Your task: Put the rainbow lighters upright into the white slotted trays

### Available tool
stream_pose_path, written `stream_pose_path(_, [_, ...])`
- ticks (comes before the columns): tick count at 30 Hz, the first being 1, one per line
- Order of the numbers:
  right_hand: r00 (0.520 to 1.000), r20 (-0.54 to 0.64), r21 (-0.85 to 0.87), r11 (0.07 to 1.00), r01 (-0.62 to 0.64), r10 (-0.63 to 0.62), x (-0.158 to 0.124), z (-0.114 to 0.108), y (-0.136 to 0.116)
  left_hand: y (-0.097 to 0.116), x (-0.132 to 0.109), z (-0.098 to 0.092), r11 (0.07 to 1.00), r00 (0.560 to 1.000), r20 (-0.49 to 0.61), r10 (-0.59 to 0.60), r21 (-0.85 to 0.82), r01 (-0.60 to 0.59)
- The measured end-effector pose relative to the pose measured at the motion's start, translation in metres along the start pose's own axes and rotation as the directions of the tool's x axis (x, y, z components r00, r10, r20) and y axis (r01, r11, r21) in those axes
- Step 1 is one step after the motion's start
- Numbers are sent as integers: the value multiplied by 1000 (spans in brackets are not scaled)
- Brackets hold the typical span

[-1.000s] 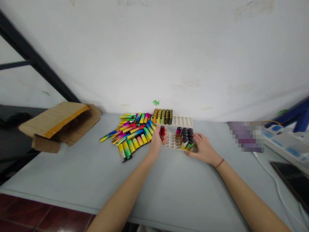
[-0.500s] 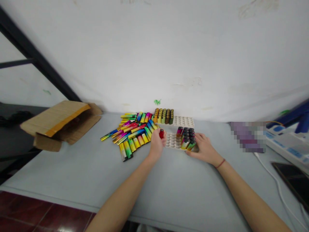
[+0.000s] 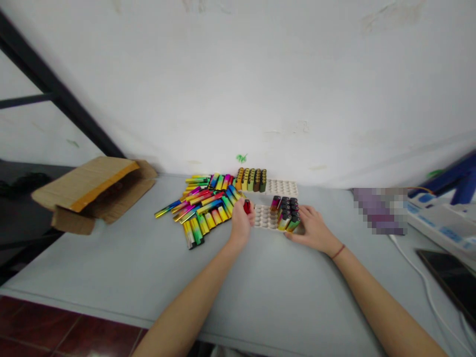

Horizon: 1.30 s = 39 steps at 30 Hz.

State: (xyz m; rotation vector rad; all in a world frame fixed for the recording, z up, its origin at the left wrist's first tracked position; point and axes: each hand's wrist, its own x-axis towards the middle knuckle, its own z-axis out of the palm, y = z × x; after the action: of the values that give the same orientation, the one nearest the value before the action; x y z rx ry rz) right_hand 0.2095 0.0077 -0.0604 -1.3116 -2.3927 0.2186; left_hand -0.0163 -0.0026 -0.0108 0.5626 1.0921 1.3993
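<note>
My left hand is closed around a red lighter, whose top sticks out above the fingers. Just right of it lies a white tray with rows of round holes. Several black-topped, shiny coloured lighters stand upright in the tray's right part; the holes at its left are bare. My right hand grips the tray's right end, its thumb at the front edge and its fingers beside the standing lighters. Left of my left hand spreads a pile of shiny multicoloured lighters, lying flat.
Behind, near the wall, a second white tray holds gold-topped lighters in its left part. An open cardboard box lies at the left. To the right are a power strip, a white cable and a dark phone.
Both hands keep nearly the same place, the left still holding the red lighter by the tray. The view has shifted very slightly.
</note>
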Motion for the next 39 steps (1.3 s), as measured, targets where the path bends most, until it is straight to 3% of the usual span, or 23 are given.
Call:
stream_pose_path(15, [1000,5,-2,1000,-4,4,0,-2,-2,-2,2,-2,1000,1000,17,11,5,-11])
stream_pose_path(19, [1000,1,0,1000,2,-2,0,-2,-1,-9,4,-2,991,992,76,97,82,-103])
stream_pose_path(23, [1000,0,-2,1000,8,-8,0,-1,-1,-18,3,-6,894,925,211,315,260,-364])
stream_pose_path(27, [1000,1,-5,1000,8,-8,0,-1,-1,-20,5,-10,629,771,386,507,446,-637])
stream_pose_path(29, [1000,-1,-5,1000,7,-7,0,-1,-2,-18,8,-11,500,703,459,543,496,-710])
stream_pose_path(31, [1000,-5,-3,1000,5,-5,-1,-1,-2,-16,11,-13,457,689,506,519,516,-724])
stream_pose_path(39, [1000,-16,8,1000,-2,2,-1,0,-1,-17,15,-15,465,716,554,425,545,-698])
